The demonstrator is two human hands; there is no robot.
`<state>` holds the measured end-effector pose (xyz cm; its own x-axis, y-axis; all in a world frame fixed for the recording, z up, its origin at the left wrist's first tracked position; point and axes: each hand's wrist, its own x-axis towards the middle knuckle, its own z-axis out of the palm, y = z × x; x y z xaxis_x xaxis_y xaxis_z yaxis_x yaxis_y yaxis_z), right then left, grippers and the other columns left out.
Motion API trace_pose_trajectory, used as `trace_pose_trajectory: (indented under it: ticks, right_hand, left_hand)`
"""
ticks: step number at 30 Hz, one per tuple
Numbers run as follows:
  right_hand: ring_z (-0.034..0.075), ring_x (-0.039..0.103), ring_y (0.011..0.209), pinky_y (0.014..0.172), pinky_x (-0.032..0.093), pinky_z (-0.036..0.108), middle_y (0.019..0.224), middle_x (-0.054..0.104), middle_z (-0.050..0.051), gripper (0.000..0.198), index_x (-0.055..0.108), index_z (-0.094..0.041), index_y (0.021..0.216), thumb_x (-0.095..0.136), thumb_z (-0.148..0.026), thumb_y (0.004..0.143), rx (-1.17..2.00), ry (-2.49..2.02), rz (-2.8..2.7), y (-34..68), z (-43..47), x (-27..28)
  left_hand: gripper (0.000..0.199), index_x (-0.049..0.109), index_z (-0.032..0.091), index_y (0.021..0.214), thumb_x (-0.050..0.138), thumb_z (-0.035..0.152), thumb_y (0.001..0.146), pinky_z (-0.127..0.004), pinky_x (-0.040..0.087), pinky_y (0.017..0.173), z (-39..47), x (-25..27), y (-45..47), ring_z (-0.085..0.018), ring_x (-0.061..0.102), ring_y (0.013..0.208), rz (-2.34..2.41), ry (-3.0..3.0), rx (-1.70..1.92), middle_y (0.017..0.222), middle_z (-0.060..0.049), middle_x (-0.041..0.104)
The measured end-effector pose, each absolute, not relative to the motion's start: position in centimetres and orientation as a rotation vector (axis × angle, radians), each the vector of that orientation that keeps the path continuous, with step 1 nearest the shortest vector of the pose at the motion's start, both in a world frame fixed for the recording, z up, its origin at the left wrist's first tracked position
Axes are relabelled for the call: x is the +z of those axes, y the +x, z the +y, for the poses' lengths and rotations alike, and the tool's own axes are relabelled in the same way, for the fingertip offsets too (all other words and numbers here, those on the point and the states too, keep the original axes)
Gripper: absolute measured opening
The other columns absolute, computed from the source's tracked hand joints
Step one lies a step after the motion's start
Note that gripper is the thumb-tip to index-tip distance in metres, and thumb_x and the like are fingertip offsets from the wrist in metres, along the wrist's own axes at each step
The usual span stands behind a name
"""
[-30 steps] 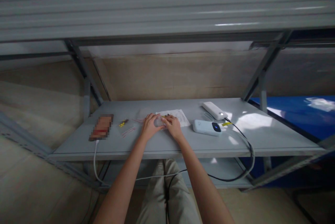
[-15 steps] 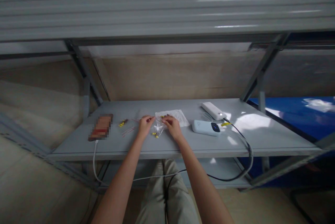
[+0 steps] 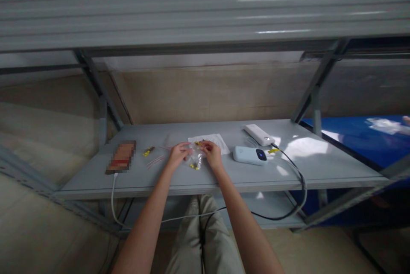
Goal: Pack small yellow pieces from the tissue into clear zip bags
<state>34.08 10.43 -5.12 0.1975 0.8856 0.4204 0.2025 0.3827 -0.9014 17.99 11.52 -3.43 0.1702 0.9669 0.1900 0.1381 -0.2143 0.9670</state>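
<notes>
Clear plastic makes up the small bag (image 3: 195, 159) that sits between the two hands, pinched at its upper edge by both and hanging down to the grey shelf (image 3: 224, 176), with little yellow pieces (image 3: 194, 165) gathered at its bottom. Gripping the bag's left corner, the left hand (image 3: 177, 155) has its fingers closed on the plastic; the right hand (image 3: 212, 154) grasps the opposite corner in the same pinch. Just beyond the right hand lies a white paper sheet (image 3: 218, 141), partly covered by the knuckles. Left of the left hand, a thin clear strip with a red line (image 3: 155, 161) lies flat, and farther out a few more yellow pieces (image 3: 147, 151) rest near a blurred brown phone (image 3: 121, 156) with a white cable (image 3: 112, 197) running off the shelf's front edge. Right of the right hand sits a pale blue device (image 3: 250, 155), and behind it a white power bank (image 3: 258, 134) with a black cable (image 3: 294, 171) looping down.
</notes>
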Motion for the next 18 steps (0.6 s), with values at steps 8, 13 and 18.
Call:
trace_pose_trajectory:
  ticks: [8, 13, 18]
  right_hand:
    - [0.016, 0.059, 0.068, 0.067, 0.047, 0.029, 0.080, 0.067, 0.008, 0.017, 0.065, -0.015, 0.081, 0.061, -0.022, 0.067, 0.524, -1.134, -1.180, 34.69, 10.22, -4.96]
    - [0.016, 0.059, 0.068, 0.067, 0.047, 0.029, 0.078, 0.067, 0.008, 0.016, 0.064, -0.014, 0.079, 0.060, -0.024, 0.066, 0.509, -1.128, -1.113, 34.94, 10.13, -4.72]
    - [0.015, 0.059, 0.068, 0.067, 0.048, 0.028, 0.079, 0.067, 0.006, 0.021, 0.065, -0.015, 0.081, 0.063, -0.027, 0.064, 0.700, -1.032, -1.186, 34.58, 10.16, -4.71]
  left_hand:
    - [0.038, 0.065, 0.009, 0.081, 0.076, 0.031, 0.051, -0.021, 0.042, 0.050, 11.77, -3.77, 18.17, -0.011, 0.056, 0.052, 1.091, 1.504, 1.045, 0.065, -0.007, 0.067]
    - [0.039, 0.064, 0.010, 0.077, 0.078, 0.028, 0.045, -0.019, 0.036, 0.045, 11.75, -3.74, 18.14, -0.008, 0.048, 0.045, 1.136, 1.529, 1.015, 0.053, 0.001, 0.060]
    - [0.039, 0.062, 0.012, 0.072, 0.065, 0.048, 0.060, -0.019, 0.031, 0.043, 11.54, -3.25, 18.11, -0.009, 0.048, 0.048, 1.127, 1.573, 1.072, 0.056, 0.000, 0.059]
